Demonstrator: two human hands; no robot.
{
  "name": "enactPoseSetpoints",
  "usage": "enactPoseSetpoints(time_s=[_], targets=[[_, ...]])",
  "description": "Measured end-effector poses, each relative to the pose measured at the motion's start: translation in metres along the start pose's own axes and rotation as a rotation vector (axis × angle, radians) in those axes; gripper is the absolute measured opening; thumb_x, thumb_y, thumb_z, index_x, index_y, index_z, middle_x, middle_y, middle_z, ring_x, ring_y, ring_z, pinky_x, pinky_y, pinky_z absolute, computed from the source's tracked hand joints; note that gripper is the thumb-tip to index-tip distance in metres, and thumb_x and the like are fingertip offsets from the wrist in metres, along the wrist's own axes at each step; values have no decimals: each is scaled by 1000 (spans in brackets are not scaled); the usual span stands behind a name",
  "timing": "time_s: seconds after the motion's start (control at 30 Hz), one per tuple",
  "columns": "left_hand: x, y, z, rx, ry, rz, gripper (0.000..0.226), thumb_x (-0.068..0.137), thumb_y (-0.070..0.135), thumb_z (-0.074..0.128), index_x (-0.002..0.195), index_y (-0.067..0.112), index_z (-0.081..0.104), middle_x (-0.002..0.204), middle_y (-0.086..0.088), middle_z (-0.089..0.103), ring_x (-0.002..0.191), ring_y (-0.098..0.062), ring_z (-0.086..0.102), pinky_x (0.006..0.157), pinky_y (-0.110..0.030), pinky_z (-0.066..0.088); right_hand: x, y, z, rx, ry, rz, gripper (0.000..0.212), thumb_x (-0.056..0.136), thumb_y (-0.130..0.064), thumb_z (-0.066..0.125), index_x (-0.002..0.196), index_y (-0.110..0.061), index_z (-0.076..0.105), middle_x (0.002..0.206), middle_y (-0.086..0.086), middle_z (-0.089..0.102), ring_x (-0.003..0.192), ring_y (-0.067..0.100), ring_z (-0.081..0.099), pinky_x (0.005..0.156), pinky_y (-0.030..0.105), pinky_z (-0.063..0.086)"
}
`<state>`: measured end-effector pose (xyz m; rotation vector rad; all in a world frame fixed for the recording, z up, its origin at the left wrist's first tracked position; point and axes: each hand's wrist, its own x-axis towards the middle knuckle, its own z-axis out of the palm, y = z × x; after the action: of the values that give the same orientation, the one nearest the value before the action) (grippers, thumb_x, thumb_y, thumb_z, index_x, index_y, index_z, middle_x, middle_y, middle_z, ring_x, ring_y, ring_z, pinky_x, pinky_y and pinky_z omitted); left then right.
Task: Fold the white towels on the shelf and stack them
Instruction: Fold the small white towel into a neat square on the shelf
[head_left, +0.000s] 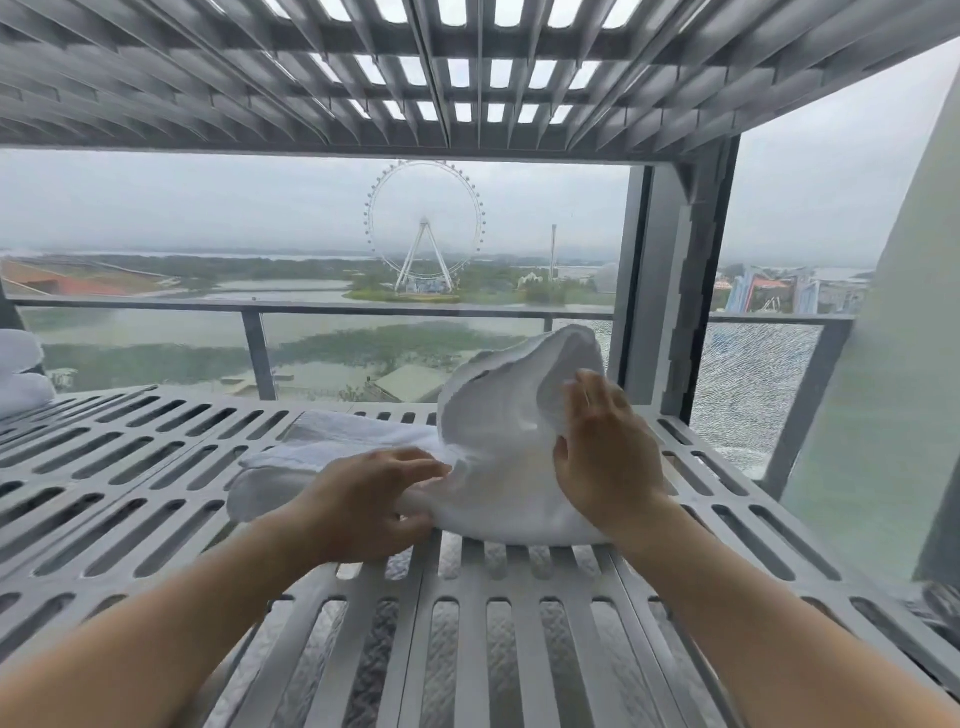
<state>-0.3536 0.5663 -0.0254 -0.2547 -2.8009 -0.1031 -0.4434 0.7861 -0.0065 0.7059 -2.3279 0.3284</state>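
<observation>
- The towel (498, 447) lies on the slotted shelf (156, 467), a little toward 4 o'clock from the middle of your view. Its 9 o'clock half is flat and its 3 o'clock end stands up as a loose flap.
- Your left hand (363, 499) sits on the flat half. The fingers are close together and nearly straight across the top, and the thumb is tucked against the near edge, so the cloth looks pinched between them.
- Your right hand (608, 457) is against the raised flap with the fingers straight and held together. I cannot tell whether the thumb has any cloth.
- If the flap only leans on that palm, it will likely flop sideways instead of folding squarely toward 9 o'clock, and the edges will come out skewed.
- The flap's top edge is wavy and uneven. Laid over like that, it would probably trap a crease and leave a lumpy fold that stacks badly.
- If you ease off the left hand, the bottom layer may slide on the smooth slats as the flap comes across.
- A loose corner could sag into one of the long slots and snag.
- The stacked towels (21, 374) sit far off at 9 o'clock. Carried there in a weak hold, the fold could open on the way.
</observation>
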Motion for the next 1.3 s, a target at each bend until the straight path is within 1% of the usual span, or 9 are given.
enactPoseSetpoints(time_s=[0.2, 0.3, 0.37, 0.47, 0.67, 0.8, 0.97, 1.2, 1.3], targets=[[1, 4, 10, 13, 75, 125, 37, 87, 34, 54, 124, 27, 53, 133, 11, 52, 116, -13, 53, 83, -37, 53, -5, -26, -3, 56, 142, -413, 74, 55, 1, 75, 124, -8, 53, 133, 15, 51, 123, 33, 48, 98, 47, 46], [0, 0, 9, -5, 101, 194, 32, 90, 27, 51, 122, 27, 55, 134, 7, 51, 112, -15, 54, 78, -37, 55, -1, -27, 5, -25, 23, -487, 87, 63, -2, 72, 140, -17, 36, 148, 12, 35, 138, 32, 28, 109, 51, 22], [0, -2, 8, -5, 97, 230, 32, 91, 26, 48, 122, 27, 54, 134, 5, 51, 111, -16, 55, 77, -37, 55, 3, -22, 11, -91, -150, -428, 87, 78, -5, 58, 147, -27, 10, 155, 4, 19, 143, 25, 11, 113, 50, 8], [-1, -7, 6, -17, 75, 234, 34, 93, 32, 45, 126, 30, 51, 133, 7, 52, 113, -13, 54, 81, -34, 53, 4, -11, 17, -139, -228, -277, 81, 84, -3, 43, 146, -33, 1, 140, 2, 37, 130, 23, 32, 104, 44, 25], [1, -13, 5, -48, 86, 114, 43, 91, 57, 30, 125, 39, 50, 125, 18, 55, 106, -6, 57, 82, -35, 53, 10, 7, 7, -244, 6, -43, 53, 82, 1, 41, 128, -25, 47, 115, 7, 52, 103, 27, 52, 85, 40, 42], [3, -10, 9, -80, 101, 60, 38, 89, 48, 50, 123, 32, 55, 123, 15, 57, 105, -8, 57, 84, -34, 52, 6, -2, 4, -323, -78, -19, 36, 74, -10, 54, 109, -19, 56, 123, 9, 38, 116, 27, 39, 100, 52, 30], [7, -5, 12, -109, 132, 24, 27, 87, 40, 55, 110, 28, 64, 112, 14, 61, 98, -10, 59, 81, -33, 50, 5, -24, 17, -177, -81, -366, 62, 79, -4, 53, 137, -20, 36, 149, 12, 21, 141, 28, 14, 113, 48, -6], [6, -6, 11, -91, 118, 102, 29, 89, 41, 53, 116, 32, 60, 112, 9, 60, 95, -9, 56, 78, -32, 51, 4, -26, 28, -76, -229, -390, 84, 82, 1, 50, 147, -25, 5, 157, 9, 3, 142, 27, 16, 108, 40, 28], [4, -11, 8, -73, 43, 139, 41, 86, 54, 50, 123, 37, 55, 117, 9, 56, 102, -7, 53, 82, -30, 50, 3, -22, 27, -105, -230, -239, 86, 82, 5, 43, 147, -26, -5, 144, 14, 36, 122, 31, 42, 96, 41, 38]])
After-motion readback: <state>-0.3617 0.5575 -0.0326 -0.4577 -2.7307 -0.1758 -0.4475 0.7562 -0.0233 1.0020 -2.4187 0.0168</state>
